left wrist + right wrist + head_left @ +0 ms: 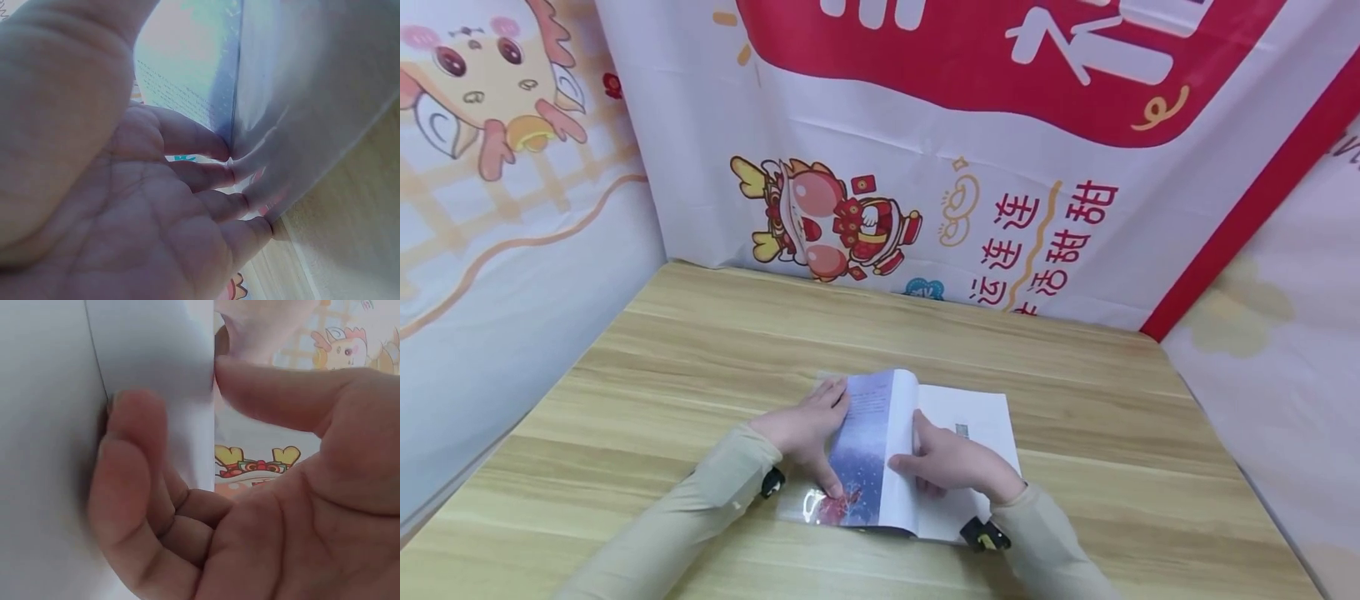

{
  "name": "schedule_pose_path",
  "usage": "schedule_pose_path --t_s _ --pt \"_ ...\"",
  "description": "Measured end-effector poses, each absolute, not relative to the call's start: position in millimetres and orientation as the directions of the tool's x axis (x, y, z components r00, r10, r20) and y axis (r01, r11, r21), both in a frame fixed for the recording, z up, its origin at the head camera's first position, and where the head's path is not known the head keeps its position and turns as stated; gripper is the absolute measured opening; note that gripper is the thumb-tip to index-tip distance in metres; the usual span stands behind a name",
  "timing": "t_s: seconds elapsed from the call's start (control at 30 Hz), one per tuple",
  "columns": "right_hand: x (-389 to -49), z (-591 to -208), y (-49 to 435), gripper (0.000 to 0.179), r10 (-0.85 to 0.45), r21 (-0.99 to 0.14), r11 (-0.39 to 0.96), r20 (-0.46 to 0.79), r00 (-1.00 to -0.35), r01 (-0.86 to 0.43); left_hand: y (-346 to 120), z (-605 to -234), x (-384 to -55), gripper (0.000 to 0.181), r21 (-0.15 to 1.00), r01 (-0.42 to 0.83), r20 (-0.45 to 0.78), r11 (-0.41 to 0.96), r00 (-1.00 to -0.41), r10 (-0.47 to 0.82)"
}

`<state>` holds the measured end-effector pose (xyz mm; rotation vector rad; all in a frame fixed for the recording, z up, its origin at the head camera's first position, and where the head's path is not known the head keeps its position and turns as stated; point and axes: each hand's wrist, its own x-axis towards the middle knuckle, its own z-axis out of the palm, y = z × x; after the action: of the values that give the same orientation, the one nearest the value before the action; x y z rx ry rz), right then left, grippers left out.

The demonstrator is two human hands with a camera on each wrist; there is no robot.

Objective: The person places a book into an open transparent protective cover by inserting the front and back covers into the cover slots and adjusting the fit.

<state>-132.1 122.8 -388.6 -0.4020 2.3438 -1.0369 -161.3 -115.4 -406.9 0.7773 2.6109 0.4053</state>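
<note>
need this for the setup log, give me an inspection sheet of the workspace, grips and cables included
Surface: wood-grain tabletop, pale with darker streaks.
Job's things: one open book, with a bluish printed page, a curved white leaf near the middle, and clear film at its left side.
Clutter: nothing seen.
Left grip: fingers extended, touching the clear film; thumb on the bluish printed page.
Right grip: fingers curled against the white paper, thumb on the curved white leaf.
Cables: nothing seen.
Surroundings: printed cloth backdrops with cartoon figures, a red panel and lettering.
</note>
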Motion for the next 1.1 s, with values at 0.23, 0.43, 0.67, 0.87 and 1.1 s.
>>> schedule_pose_path --t_s 0.23,0.43,0.67,0.87,1.1 --pt "-133.3 -389.4 125.4 0.067 -0.446 -0.779 0.627 -0.350 -0.824 -0.008 -114.1 -406.3 -162.4 0.144 0.367 0.467 -0.273 0.804 -0.773 0.573" --pt "-133.3 -391.6 123.9 0.058 -0.446 -0.785 0.619 -0.347 -0.825 -0.005 -113.8 -407.6 -161.6 0.143 0.374 0.467 -0.271 0.802 -0.772 0.576" --pt "-133.4 -393.3 123.1 0.055 -0.450 -0.781 0.625 -0.344 -0.824 -0.015 -113.8 -406.2 -160.2 0.143 0.378 0.465 -0.275 0.801 -0.769 0.577" --pt "-133.5 -392.9 123.0 0.053 -0.448 -0.773 0.634 -0.348 -0.824 -0.018 -113.7 -405.4 -160.1 0.143 0.379 0.462 -0.274 0.802 -0.771 0.574" --pt "-134.1 -392.8 123.2 0.065 -0.461 -0.764 0.644 -0.346 -0.817 -0.040 -113.6 -405.4 -158.8 0.144 0.385 0.447 -0.274 0.807 -0.779 0.563"
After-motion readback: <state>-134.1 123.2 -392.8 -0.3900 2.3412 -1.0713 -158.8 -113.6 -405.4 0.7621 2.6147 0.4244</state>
